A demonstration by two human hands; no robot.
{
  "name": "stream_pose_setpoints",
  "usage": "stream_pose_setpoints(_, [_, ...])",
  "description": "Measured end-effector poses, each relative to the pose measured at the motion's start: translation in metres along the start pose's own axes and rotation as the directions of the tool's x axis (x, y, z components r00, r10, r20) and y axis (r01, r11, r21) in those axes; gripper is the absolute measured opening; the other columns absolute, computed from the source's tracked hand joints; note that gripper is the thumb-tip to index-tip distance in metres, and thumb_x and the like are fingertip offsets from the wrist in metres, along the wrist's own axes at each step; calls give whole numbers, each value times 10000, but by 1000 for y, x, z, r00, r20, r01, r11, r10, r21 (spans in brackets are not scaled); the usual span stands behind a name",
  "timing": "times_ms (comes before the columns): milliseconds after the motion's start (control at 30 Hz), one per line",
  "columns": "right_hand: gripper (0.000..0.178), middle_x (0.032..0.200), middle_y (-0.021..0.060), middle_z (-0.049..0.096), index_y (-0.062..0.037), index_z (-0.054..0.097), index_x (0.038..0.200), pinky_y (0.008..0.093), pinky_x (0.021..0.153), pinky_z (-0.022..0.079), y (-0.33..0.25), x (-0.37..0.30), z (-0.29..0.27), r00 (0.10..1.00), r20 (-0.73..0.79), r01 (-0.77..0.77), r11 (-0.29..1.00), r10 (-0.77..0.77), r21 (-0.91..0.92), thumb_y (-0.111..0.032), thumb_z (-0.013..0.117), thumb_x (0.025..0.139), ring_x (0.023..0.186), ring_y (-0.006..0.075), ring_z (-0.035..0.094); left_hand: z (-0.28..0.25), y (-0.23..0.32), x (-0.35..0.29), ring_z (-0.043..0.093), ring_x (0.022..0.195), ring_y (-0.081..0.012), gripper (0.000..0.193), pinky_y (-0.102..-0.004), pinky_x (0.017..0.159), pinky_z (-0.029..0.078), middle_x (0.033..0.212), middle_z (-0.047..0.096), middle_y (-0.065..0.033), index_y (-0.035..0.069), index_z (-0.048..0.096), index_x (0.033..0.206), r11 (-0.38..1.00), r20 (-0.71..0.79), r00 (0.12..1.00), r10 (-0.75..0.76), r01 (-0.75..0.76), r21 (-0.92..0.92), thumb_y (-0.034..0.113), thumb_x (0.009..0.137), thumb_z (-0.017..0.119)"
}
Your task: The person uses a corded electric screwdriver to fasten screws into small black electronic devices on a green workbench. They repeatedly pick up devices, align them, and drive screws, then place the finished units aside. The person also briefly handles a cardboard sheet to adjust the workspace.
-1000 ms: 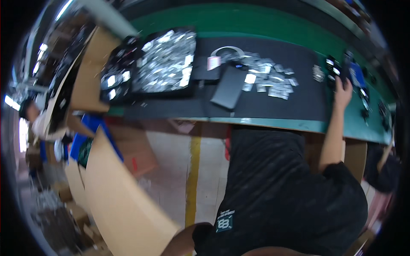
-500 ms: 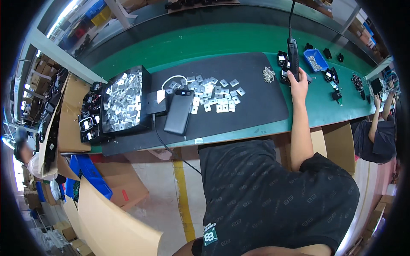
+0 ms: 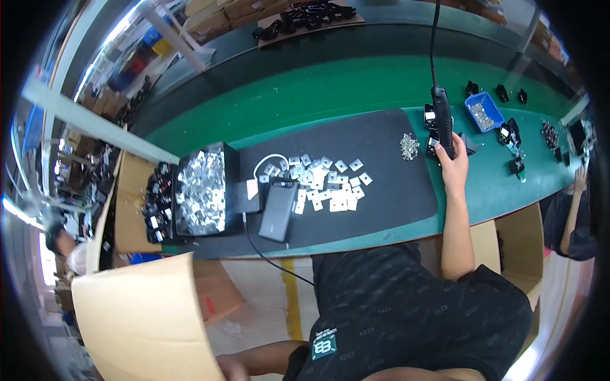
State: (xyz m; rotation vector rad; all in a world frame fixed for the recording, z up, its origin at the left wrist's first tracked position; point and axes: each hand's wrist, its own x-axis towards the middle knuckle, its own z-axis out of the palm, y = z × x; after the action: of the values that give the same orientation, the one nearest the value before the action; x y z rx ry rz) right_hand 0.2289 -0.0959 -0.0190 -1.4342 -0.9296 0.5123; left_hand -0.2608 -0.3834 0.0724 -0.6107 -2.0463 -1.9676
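My right hand (image 3: 454, 166) is closed round the lower end of a black electric screwdriver (image 3: 441, 111), whose cord runs upward. Beside the tool lie black plastic housings (image 3: 429, 117) on the green bench; the screwdriver's tip is hidden by my fingers. A small heap of silver screws (image 3: 409, 147) sits left of it on the dark mat. At the lower edge my left hand (image 3: 234, 368) is blurred against the right edge of a large cardboard sheet (image 3: 140, 311); its fingers cannot be made out.
Flat metal plates (image 3: 324, 184) lie scattered on the black mat (image 3: 387, 209), beside a dark power bank (image 3: 277, 213). A black box (image 3: 232, 166) full of metal pieces stands left. A blue tray (image 3: 498, 119) holds small parts at right. Another person's arm (image 3: 575, 203) is at far right.
The cardboard sheet has swung up and left, and my left hand has come into view at its edge. The view has shifted; my right hand stays on the screwdriver.
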Motion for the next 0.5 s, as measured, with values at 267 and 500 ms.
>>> stream_pose_setpoints(267, [535, 1168, 119, 590, 67, 455, 1291, 277, 920, 445, 4, 2, -4, 998, -42, -55, 998, 56, 17, -86, 693, 837, 1063, 163, 572, 49, -13, -32, 470, 1150, -247, 835, -376, 942, 397, 1347, 407, -148, 10, 338, 1341, 997, 374, 927, -39, 11, 75, 685, 855, 411])
stream_pose_setpoints(500, [507, 1126, 106, 596, 44, 478, 1274, 278, 912, 435, -1, 0, -4, 997, -54, -59, 998, 60, 20, -58, 687, 824, 1035, 157, 570, 155, -16, -66, 448, 1224, -256, 913, -386, 1004, 383, 1422, 369, -152, 13, 293, 1412, 994, 814, 573, 94, -94, -48, 727, 852, 400])
